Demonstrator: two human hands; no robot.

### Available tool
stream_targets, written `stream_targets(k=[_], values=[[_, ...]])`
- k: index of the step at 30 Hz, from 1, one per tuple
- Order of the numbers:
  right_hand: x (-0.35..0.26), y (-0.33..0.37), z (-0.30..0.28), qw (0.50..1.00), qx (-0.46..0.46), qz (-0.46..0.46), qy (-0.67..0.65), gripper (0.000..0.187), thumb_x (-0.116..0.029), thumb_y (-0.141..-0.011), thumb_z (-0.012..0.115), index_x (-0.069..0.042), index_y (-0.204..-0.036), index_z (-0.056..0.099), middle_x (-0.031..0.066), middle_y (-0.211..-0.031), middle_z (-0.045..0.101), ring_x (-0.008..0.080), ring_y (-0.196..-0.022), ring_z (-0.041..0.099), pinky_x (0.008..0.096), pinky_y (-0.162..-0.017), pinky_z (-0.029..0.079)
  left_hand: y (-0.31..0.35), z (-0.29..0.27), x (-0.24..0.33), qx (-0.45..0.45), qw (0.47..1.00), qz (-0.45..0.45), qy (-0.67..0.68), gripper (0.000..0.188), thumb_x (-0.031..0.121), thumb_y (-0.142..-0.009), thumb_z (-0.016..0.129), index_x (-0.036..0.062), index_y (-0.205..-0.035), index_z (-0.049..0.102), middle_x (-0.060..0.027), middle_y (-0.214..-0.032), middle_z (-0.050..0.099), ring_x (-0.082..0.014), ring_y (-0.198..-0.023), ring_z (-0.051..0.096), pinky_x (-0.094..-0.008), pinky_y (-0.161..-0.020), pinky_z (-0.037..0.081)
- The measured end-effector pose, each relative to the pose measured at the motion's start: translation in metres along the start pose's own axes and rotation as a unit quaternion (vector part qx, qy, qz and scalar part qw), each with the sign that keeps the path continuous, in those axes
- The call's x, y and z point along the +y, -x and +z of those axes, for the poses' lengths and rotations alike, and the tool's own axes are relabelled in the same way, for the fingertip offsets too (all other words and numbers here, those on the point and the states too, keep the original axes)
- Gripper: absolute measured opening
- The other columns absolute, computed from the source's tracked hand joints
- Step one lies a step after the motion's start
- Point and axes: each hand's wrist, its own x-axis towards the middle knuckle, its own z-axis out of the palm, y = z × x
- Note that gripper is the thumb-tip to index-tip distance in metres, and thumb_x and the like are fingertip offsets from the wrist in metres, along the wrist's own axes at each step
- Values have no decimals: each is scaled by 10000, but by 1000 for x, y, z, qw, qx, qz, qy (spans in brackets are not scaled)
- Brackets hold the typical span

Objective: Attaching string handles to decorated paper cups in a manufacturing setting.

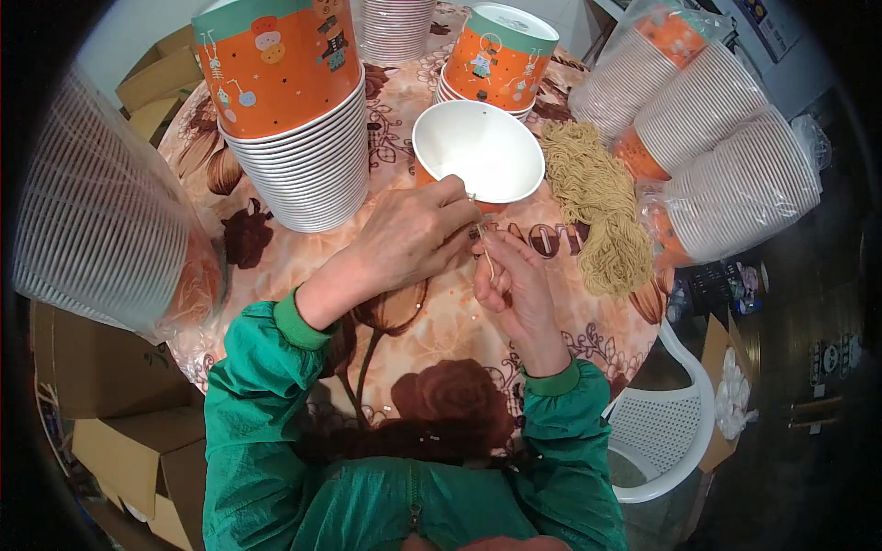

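Note:
A paper bucket (479, 151), white inside with an orange outside, leans with its mouth toward me on the table. My left hand (411, 230) is closed at its near rim, partly covering the bucket's outer wall. A thin tan string (487, 255) runs from the left fingertips to my right hand (516, 285). The right thumb and fingers are closed on that string, just below the bucket. Where the string meets the bucket is hidden by my left fingers. Right of the bucket lies a loose hank of tan string (597, 207).
A tall stack of orange-and-green paper buckets (294, 174) stands at the left, a shorter stack (501, 60) behind. Plastic-wrapped stacks (726, 184) lie at right; another wrapped stack (101, 211) is far left. A white chair (661, 432) and cardboard boxes (138, 441) flank the flowered table (404, 367).

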Motion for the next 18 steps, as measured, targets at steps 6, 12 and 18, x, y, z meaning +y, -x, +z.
stream_targets(k=[6, 12, 18], values=[[1, 0, 0, 1000, 7, -6, -1, 209, -248, -1048, 594, -49, -1008, 644, 90, -607, 640, 73, -403, 468, 202, -375, 288, 1, -1, 8, -42, 999, -1, 15, 264, 106, -823, 726, 55, -1076, 673, -94, -914, 613, -325, -765, 653, -433, -620, 517], [1, 4, 1, 999, 5, -14, 35, 235, -277, -1052, 594, -53, -1003, 646, 78, -617, 646, 68, -420, 498, 192, -380, 312, 2, 1, 5, -71, 997, -13, 25, 213, 117, -864, 728, 42, -1056, 673, -105, -946, 624, -333, -828, 665, -434, -687, 531], [-2, 6, 2, 999, 16, -9, 30, 259, -304, -1060, 580, -56, -1032, 649, 92, -633, 659, 71, -418, 504, 191, -387, 331, 3, 5, -3, -42, 999, 8, 30, 220, 124, -839, 742, 22, -1015, 658, -118, -923, 587, -341, -765, 642, -445, -638, 504]])
